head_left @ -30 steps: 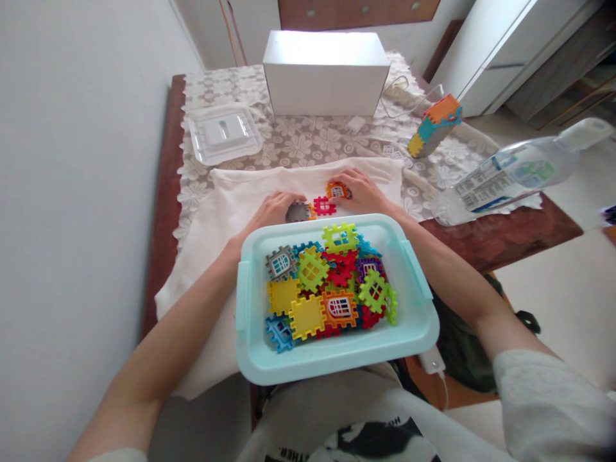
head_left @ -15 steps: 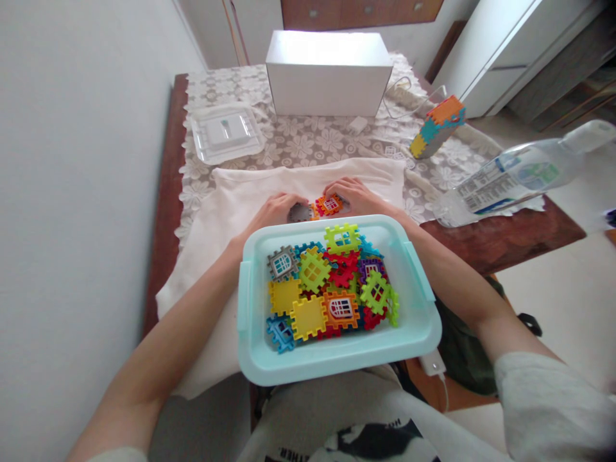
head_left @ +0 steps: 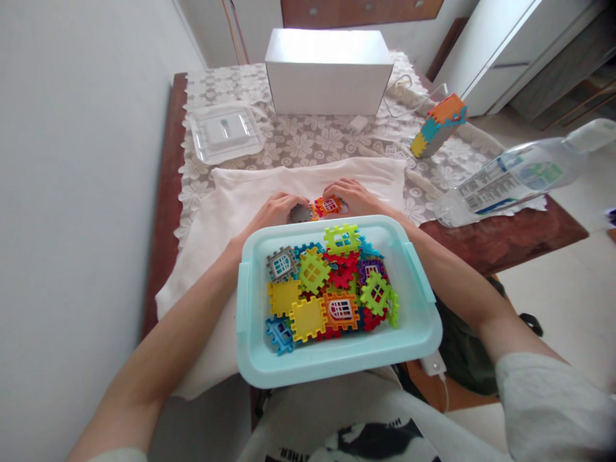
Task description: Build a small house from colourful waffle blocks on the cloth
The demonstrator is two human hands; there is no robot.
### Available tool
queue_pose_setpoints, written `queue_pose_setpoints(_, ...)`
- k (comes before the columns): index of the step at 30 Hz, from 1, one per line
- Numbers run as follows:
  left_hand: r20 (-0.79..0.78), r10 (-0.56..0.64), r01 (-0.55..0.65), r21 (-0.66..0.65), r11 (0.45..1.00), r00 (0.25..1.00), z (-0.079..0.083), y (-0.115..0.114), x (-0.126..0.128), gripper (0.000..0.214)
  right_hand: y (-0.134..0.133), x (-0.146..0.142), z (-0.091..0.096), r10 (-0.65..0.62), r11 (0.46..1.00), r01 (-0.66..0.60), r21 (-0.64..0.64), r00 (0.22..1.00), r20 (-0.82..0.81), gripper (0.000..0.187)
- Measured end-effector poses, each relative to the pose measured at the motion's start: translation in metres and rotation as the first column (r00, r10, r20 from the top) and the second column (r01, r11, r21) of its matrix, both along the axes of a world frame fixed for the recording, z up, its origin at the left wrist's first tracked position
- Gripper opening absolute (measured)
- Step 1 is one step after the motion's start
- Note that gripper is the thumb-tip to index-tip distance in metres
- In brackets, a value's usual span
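Note:
My left hand [head_left: 280,210] is closed round a grey interlocking tile [head_left: 299,213] on the white cloth. My right hand [head_left: 353,195] grips an orange interlocking tile [head_left: 328,205] with a white arched window in it. The two tiles meet edge to edge between my hands; whether their teeth are fully joined I cannot tell. Right in front of my body, a light-blue plastic tub [head_left: 339,372] holds several loose tiles, among them a yellow tile [head_left: 308,318], a lime-green tile [head_left: 314,271] and a grey window tile [head_left: 283,264]. The tub's far rim hides the lower part of the joined tiles.
A white box [head_left: 330,86] stands at the table's back. To its left lies a clear plastic lid [head_left: 227,133]. On the right are an assembled tile block [head_left: 439,126] and a clear bottle [head_left: 514,176]. A white cloth [head_left: 202,269] covers the near table.
Both hands stay on the tiles in nearly the same place. The orange tile has tilted slightly under my right fingers; the tub and its contents are still.

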State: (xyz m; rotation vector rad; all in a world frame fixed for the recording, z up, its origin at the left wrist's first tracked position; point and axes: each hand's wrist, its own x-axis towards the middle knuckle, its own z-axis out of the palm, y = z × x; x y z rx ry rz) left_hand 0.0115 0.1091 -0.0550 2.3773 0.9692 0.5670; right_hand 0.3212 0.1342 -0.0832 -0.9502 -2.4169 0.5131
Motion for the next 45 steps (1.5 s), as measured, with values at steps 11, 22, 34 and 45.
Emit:
queue_pose_setpoints(11, 0.016, 0.055, -0.055, 0.021, 0.998, 0.998, -0.007, 0.001, -0.001, 0.039, 0.002, -0.001, -0.002, -0.161, 0.984, 0.163, 0.066, 0.986, -0.029, 0.033)
queue_pose_setpoints(22, -0.117, 0.122, -0.111, 0.093, 0.989, 0.986, -0.006, 0.0, 0.001, 0.052, 0.001, -0.002, -0.008, -0.28, 0.958, 0.281, 0.059, 0.96, -0.011, 0.04)
queue_pose_setpoints(34, 0.057, 0.206, -0.207, 0.011, 0.978, 0.977, -0.008, 0.007, 0.006, 0.042, 0.0, -0.003, -0.013, -0.232, 0.97, 0.235, 0.069, 0.971, -0.052, 0.048)
queue_pose_setpoints(45, 0.038, 0.142, -0.144, 0.056, 0.988, 0.989, 0.0, 0.032, 0.025, 0.037, 0.008, 0.013, -0.006, -0.313, 0.944, 0.307, 0.125, 0.949, 0.031, 0.04)
